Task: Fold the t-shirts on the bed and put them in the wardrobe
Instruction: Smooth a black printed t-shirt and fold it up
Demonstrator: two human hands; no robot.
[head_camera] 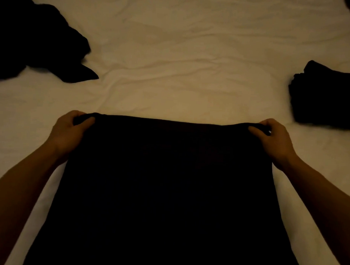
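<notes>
- An unfolded heap of dark garments lies at the far left of the pale bedsheet, well apart from the hands; it looks like the t-shirts yet to be folded.
- The left hand pinches the far left corner of a black t-shirt, thumb on top and fingers curled round the cloth's edge.
- The t-shirt lies flat on the bed directly in front of the person, between the two forearms, its far edge running straight across from hand to hand and its length running back toward the body.
- Both hands sit level at that far edge, neither one nearer; the next fold, by this grip, likely draws the far edge back toward the person along the shirt's length.
- The right hand grips the far right corner in the same way, thumb over the fabric.
- A neat stack of folded dark clothes rests at the right side of the bed, near the right hand but not touching it. The wardrobe is not in view.
</notes>
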